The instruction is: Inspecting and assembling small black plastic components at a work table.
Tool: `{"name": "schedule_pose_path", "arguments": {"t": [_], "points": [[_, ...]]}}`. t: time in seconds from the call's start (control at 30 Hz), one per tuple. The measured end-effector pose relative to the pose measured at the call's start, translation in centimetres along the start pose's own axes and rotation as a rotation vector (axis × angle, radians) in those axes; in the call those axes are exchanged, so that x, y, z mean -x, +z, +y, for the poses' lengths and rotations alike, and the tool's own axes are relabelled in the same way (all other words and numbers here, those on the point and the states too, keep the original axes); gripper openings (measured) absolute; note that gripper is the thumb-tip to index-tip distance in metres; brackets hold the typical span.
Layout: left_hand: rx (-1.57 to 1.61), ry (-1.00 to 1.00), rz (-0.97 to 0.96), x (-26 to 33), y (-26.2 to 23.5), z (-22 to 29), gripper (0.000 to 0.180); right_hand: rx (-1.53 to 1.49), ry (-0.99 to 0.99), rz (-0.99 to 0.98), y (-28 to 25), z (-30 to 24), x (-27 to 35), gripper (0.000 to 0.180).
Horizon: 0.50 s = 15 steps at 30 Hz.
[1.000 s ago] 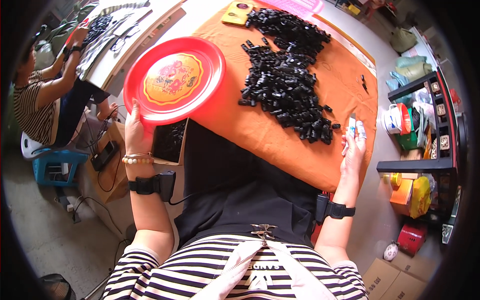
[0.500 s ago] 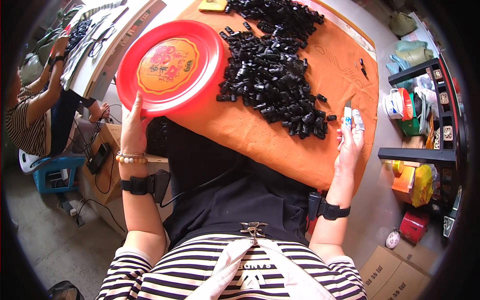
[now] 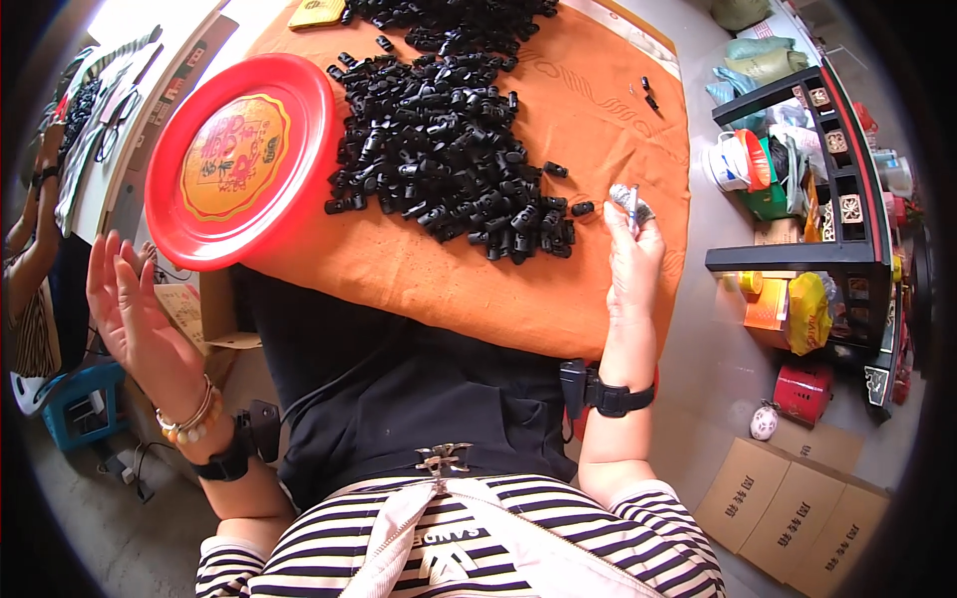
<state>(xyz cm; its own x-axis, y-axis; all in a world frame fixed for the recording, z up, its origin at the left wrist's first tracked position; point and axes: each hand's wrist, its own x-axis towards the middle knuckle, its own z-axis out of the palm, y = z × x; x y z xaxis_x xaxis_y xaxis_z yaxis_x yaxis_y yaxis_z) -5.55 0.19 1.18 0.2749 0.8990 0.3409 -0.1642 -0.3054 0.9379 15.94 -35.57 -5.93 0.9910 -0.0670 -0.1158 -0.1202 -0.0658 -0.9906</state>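
My left hand (image 3: pixel 145 324) is off the table's left corner, its fingers stretched out and nothing in it, just below the rim of a round red plastic tray (image 3: pixel 311 130). The tray has a gold and orange printed centre and rests at the left of the orange cloth, beside a heap of small black cylindrical plastic pieces (image 3: pixel 439 149). At the right of the cloth my right hand (image 3: pixel 636 259) is closed in a pinch. Between its fingertips is a small white-and-blue thing (image 3: pixel 632 205); silvery-white wrapping shows there too, and its exact kind is unclear.
An orange cloth (image 3: pixel 608 130) covers the table. Two loose black pieces (image 3: pixel 650 97) lie at its far right, and a yellow pad (image 3: pixel 317 12) at the far left. A black shelf frame (image 3: pixel 797 261) stands right, with flattened cardboard (image 3: pixel 788 508) below. Another person's arm (image 3: pixel 45 199) is left.
My left hand has let go of the red tray and opened, moving left and down. The whole view has shifted. My right hand has turned, still pinching the small white-and-blue thing.
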Motion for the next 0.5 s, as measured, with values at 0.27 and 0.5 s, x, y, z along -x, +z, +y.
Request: {"name": "schedule_pose_path", "arguments": {"t": [0.27,0.5], "points": [[0.417,-0.147,-0.703,4.3,8.3,6.1,0.026,0.441,-0.378,-0.072,1.6,-0.1,-0.1,0.051],[0.310,-0.642,-1.149,9.0,9.3,2.2,0.020,0.452,-0.345,-0.103,0.8,0.0,-0.5,0.054]]}}
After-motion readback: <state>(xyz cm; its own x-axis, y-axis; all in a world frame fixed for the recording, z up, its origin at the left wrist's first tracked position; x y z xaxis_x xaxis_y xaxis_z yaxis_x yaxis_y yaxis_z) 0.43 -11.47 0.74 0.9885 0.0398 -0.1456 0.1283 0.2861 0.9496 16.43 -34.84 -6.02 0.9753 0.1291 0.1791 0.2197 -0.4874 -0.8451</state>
